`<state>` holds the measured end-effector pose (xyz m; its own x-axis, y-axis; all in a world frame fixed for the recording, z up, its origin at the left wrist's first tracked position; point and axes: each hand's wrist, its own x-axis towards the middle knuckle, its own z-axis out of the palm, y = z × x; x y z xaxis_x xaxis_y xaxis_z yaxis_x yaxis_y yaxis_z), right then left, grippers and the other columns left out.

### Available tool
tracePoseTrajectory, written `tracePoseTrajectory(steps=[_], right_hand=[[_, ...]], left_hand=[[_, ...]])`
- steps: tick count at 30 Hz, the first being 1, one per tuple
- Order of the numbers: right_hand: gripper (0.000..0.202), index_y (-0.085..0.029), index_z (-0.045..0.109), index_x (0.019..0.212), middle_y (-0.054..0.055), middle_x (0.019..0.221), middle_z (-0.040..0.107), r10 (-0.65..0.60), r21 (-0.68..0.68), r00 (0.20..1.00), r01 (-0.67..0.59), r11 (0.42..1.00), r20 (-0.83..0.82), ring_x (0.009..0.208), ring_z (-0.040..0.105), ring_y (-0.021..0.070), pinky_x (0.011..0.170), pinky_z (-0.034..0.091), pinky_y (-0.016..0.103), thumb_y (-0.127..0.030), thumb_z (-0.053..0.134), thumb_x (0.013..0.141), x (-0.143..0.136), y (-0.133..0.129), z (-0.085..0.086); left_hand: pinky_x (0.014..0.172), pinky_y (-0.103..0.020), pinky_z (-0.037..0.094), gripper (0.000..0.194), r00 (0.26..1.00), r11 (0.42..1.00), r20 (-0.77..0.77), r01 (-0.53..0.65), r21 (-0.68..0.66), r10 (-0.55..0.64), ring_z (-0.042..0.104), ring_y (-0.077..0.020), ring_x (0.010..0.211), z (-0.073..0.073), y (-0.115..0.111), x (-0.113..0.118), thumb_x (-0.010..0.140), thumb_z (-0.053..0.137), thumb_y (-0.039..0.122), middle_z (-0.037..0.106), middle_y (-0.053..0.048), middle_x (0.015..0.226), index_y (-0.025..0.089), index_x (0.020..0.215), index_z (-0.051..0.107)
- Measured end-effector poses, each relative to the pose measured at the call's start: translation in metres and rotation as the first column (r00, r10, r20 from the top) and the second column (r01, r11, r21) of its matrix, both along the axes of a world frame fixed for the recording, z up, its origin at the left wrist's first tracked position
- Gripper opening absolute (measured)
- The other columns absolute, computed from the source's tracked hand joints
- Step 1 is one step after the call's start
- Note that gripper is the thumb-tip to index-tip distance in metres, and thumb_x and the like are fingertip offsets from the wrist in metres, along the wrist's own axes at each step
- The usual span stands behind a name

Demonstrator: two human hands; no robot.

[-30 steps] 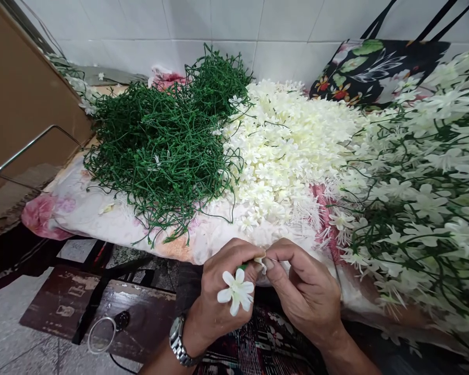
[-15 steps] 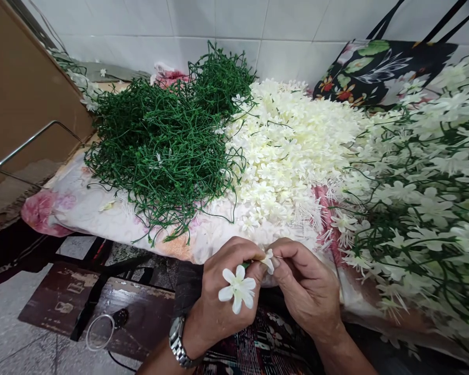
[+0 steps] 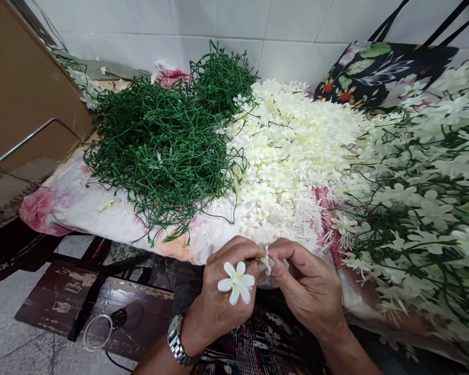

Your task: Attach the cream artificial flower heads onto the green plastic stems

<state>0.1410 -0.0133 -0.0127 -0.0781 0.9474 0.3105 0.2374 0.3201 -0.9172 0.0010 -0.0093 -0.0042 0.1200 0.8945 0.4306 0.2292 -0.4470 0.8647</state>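
My left hand [image 3: 219,268] is closed, pinching a thin green artificial stem whose length is mostly hidden by the fingers. One open white flower [image 3: 236,283] shows in front of that hand, on the same stem as far as I can tell. Between both sets of fingertips is a second white flower [image 3: 267,260], seen edge-on. My right hand [image 3: 310,284] pinches at its right side with thumb and forefinger. Beyond the hands lie a tangled heap of green stems [image 3: 164,140] and a pile of loose white blossoms [image 3: 285,151].
Finished-looking white flower sprays [image 3: 422,208] are heaped at the right. A black floral bag [image 3: 386,73] leans on the tiled wall. A cardboard box [image 3: 27,94] stands at the left. The flowered cloth [image 3: 113,216] covers the work surface; a brown case [image 3: 133,312] sits below.
The small flower between my fingertips has turned edge-on, and my right fingertips have shifted slightly against it. The flower by my left hand has risen a little.
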Motion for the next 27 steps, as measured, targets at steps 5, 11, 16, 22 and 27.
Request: tracePoseTrajectory(steps=[5, 11, 16, 22, 27], right_hand=[[0.007, -0.022, 0.062, 0.078, -0.004, 0.063, 0.057, -0.056, -0.122, 0.980, 0.032, 0.992, -0.192, 0.052, 0.050, 0.0064, 0.047, 0.042, 0.014, -0.025, 0.060, 0.084, 0.004, 0.003, -0.007], [0.013, -0.021, 0.062, 0.077, -0.003, 0.063, 0.054, -0.045, -0.192, 0.923, -0.032, 0.981, -0.381, 0.053, 0.049, 0.0079, 0.047, 0.041, 0.017, -0.033, 0.064, 0.082, 0.005, 0.002, -0.012], [0.007, -0.021, 0.059, 0.081, -0.001, 0.066, 0.054, 0.020, -0.020, 0.978, -0.025, 0.999, -0.208, 0.058, 0.051, 0.0095, 0.051, 0.043, 0.020, -0.020, 0.055, 0.087, 0.010, -0.002, 0.003], [0.012, -0.020, 0.055, 0.084, -0.002, 0.068, 0.051, 0.078, 0.167, 0.992, -0.093, 0.982, 0.096, 0.063, 0.050, 0.0099, 0.056, 0.041, 0.022, -0.008, 0.052, 0.085, 0.019, -0.004, 0.023], [0.012, -0.018, 0.052, 0.083, -0.001, 0.067, 0.052, 0.048, 0.261, 0.955, -0.129, 0.957, 0.294, 0.063, 0.049, 0.0102, 0.057, 0.041, 0.023, -0.005, 0.052, 0.084, 0.019, -0.002, 0.029]], left_hand=[[0.064, -0.025, 0.049, 0.016, 0.977, 0.971, 0.157, 0.173, -0.165, -0.148, 0.061, -0.0140, 0.074, 0.004, 0.003, -0.004, 0.082, 0.056, 0.009, 0.066, -0.004, 0.084, 0.017, 0.092, 0.066], [0.062, -0.023, 0.046, 0.024, 0.973, 0.972, 0.202, 0.152, -0.180, -0.114, 0.060, -0.0129, 0.071, 0.006, 0.001, -0.005, 0.085, 0.052, 0.010, 0.064, -0.001, 0.078, 0.022, 0.094, 0.070], [0.048, -0.019, 0.038, 0.028, 0.997, 0.992, 0.044, 0.066, -0.112, -0.061, 0.049, -0.0091, 0.053, 0.007, -0.003, -0.003, 0.079, 0.052, 0.002, 0.053, 0.002, 0.062, 0.017, 0.093, 0.070], [0.052, -0.022, 0.039, 0.039, 0.984, 0.997, -0.159, 0.082, -0.007, -0.082, 0.049, -0.0121, 0.059, 0.000, -0.010, -0.006, 0.074, 0.047, -0.003, 0.049, 0.000, 0.066, 0.015, 0.104, 0.064], [0.051, -0.025, 0.034, 0.034, 0.943, 0.994, -0.327, 0.081, 0.072, -0.053, 0.045, -0.0136, 0.058, 0.003, -0.010, -0.006, 0.072, 0.046, 0.001, 0.046, 0.000, 0.064, 0.012, 0.100, 0.062]])
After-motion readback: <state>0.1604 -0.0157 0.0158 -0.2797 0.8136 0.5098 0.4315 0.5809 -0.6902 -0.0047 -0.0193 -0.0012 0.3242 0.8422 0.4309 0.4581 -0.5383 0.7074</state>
